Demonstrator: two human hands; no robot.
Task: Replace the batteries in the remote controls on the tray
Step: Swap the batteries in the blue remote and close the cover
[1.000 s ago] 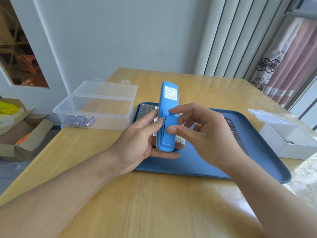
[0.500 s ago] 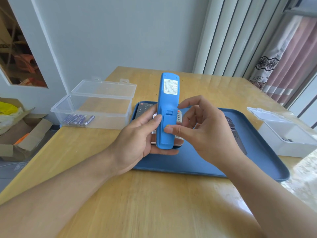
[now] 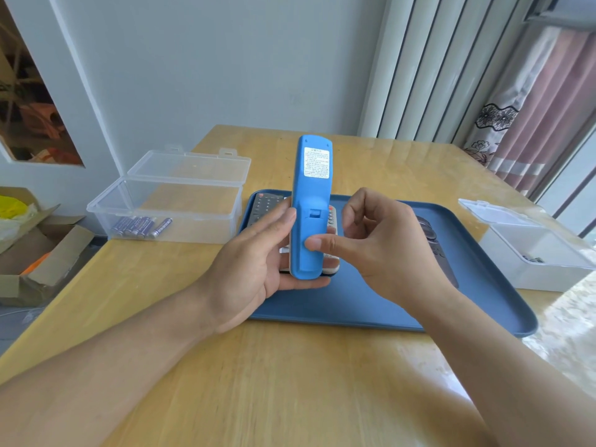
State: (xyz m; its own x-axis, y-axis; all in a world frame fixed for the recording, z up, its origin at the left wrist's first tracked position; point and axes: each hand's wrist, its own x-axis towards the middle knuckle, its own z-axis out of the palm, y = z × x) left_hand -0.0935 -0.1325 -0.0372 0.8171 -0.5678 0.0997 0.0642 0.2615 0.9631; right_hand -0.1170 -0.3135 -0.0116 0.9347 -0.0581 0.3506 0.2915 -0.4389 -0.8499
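My left hand (image 3: 258,253) holds a blue remote (image 3: 311,195) upright above the blue tray (image 3: 387,304), its back with a white label facing me. My right hand (image 3: 380,243) presses its thumb on the battery cover (image 3: 306,243) in the remote's lower half; the other fingers are curled beside the remote. The cover sits closed. More remotes lie on the tray: a dark one (image 3: 263,206) at the far left, a light one (image 3: 332,217) behind the blue remote, and a black one (image 3: 432,240) partly hidden by my right hand.
An open clear plastic box (image 3: 180,195) with several blue batteries (image 3: 140,225) stands left of the tray on the wooden table (image 3: 290,382). A white open box (image 3: 535,250) sits at the right table edge. A cardboard box (image 3: 35,253) lies on the floor at left.
The blue remote has been raised slightly and held more upright. My right thumb has slid down from near the cover's latch to the lower part of the battery cover.
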